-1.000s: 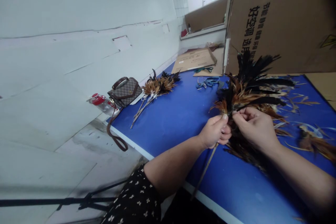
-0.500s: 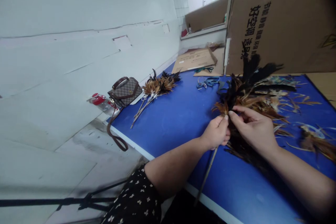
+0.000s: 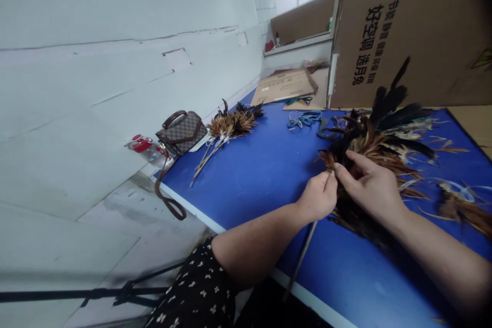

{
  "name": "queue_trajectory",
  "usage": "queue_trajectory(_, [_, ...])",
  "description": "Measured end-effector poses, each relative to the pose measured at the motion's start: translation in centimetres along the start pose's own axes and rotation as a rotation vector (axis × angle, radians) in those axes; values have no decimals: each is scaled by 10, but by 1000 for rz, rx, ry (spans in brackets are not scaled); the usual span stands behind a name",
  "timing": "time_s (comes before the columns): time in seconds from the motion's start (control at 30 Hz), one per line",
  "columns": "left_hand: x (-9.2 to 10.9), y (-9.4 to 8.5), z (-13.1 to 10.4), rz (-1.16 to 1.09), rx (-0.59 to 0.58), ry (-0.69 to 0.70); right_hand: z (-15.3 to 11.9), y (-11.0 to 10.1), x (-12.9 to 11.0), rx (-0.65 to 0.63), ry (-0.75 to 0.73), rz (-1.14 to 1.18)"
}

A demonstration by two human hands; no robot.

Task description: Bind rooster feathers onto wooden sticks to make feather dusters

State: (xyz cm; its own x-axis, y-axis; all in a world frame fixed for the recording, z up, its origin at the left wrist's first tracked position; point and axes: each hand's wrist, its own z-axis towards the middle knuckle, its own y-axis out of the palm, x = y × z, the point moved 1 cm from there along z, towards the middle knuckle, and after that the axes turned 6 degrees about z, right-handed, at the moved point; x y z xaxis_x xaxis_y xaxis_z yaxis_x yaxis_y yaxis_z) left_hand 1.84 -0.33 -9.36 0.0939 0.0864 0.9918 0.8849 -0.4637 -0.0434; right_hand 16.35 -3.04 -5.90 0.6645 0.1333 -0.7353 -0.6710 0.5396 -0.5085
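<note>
My left hand (image 3: pixel 318 197) is closed around a thin stick (image 3: pixel 302 261), just below the feathers at its top. The stick slants down past the near table edge. Brown and black feathers (image 3: pixel 327 158) fan out from its upper end. My right hand (image 3: pixel 371 184) is at the base of these feathers, thumb and forefinger bent together on them; the exact pinch is partly hidden. Behind and below the hands lies a pile of loose brown and black feathers (image 3: pixel 403 159), which blends with the feathers on the stick.
Finished-looking feather bunches on sticks (image 3: pixel 232 123) lie at the left of the blue table (image 3: pixel 253 184), near a handbag (image 3: pixel 183 133) and a bottle (image 3: pixel 148 148). Blue strips (image 3: pixel 305 119) and flat cardboard (image 3: pixel 282 87) lie farther back. A large carton (image 3: pixel 423 36) stands at right.
The black feathers at the top of the stick have tilted to the right. My left hand has turned slightly around the stick; my right hand stays close to it.
</note>
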Motion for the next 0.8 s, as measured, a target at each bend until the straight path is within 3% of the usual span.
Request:
queue_trajectory(0.17, [4,-1,1,54,33,57,0,-2,-2,-51,-90,-204])
queue_trajectory(0.33, [4,1,0,94,58,84,4,-1,3,-104,-75,-66])
queue_trajectory(0.47, [7,3,-4,185,76,166,6,-4,5,-141,-86,-93])
queue_trajectory(0.63, [10,4,-4,284,153,324,2,-6,-1,-160,-239,-362])
queue_trajectory(0.8, [9,3,-3,341,162,324,-1,-6,-9,-139,-335,-626])
